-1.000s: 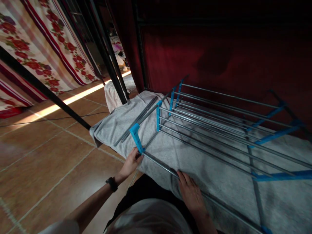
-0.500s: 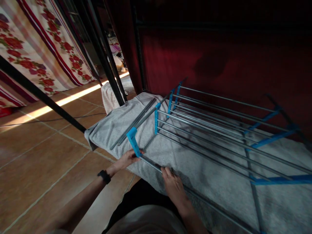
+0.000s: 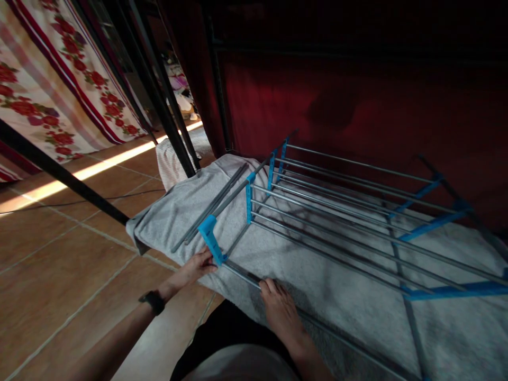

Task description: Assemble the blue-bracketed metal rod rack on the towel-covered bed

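Observation:
A rack of grey metal tubes (image 3: pixel 337 225) joined by blue plastic brackets lies on a grey cloth-covered bench. My left hand (image 3: pixel 198 267), with a dark band on its wrist, has its fingers closed at the lower end of the blue corner bracket (image 3: pixel 210 241); part of the fingertips is hidden behind it. My right hand (image 3: pixel 281 309) is curled over the long front tube (image 3: pixel 242 274), which runs from that bracket along the bench's near edge. Two loose tubes (image 3: pixel 214 203) lie side by side at the left, by the rack's end.
The grey cloth (image 3: pixel 153 227) covers the bench up to a dark red panel (image 3: pixel 286 100) behind the rack. Black metal posts (image 3: pixel 159 90) and a slanting bar (image 3: pixel 63 174) stand at the left. Beyond are a tiled floor (image 3: pixel 99 270) and a flowered curtain (image 3: pixel 51 84).
My left hand has shifted slightly left and down at the bracket's lower end. The right hand keeps its hold on the front tube. The whole view has shifted a little.

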Demonstrator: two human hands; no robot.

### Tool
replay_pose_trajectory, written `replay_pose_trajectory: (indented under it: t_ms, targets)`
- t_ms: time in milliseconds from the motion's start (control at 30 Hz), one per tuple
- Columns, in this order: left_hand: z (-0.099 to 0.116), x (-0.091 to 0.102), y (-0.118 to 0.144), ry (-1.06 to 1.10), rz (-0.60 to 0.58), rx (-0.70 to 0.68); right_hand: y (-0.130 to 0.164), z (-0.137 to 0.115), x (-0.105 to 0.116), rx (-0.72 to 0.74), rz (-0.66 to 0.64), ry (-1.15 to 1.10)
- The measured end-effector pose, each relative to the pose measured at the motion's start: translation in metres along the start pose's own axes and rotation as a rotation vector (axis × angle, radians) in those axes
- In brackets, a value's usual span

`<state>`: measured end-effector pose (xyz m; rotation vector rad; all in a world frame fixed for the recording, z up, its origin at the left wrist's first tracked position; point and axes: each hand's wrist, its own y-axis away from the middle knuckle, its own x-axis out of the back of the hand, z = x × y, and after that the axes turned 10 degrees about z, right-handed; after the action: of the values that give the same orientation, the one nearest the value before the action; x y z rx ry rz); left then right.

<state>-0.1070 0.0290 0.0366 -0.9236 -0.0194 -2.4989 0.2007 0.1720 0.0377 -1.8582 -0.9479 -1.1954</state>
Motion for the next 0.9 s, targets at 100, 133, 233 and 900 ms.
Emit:
replay_pose_trajectory:
  t_ms: [100,133,233,900]
  targets:
    - [-0.003,0.004,0.002,-0.028,0.008,-0.014,0.0,0.0,0.002,-0.007,-0.01,-0.006]
    - [-0.005,0.004,0.003,-0.031,0.011,-0.013,0.0,-0.001,0.003,-0.005,-0.011,-0.013]
    - [-0.013,0.004,0.003,-0.038,0.014,-0.001,-0.001,-0.002,0.006,-0.001,-0.008,-0.022]
    - [0.012,-0.024,-0.004,0.207,-0.027,0.108,-0.023,-0.023,-0.003,0.059,-0.053,-0.001]
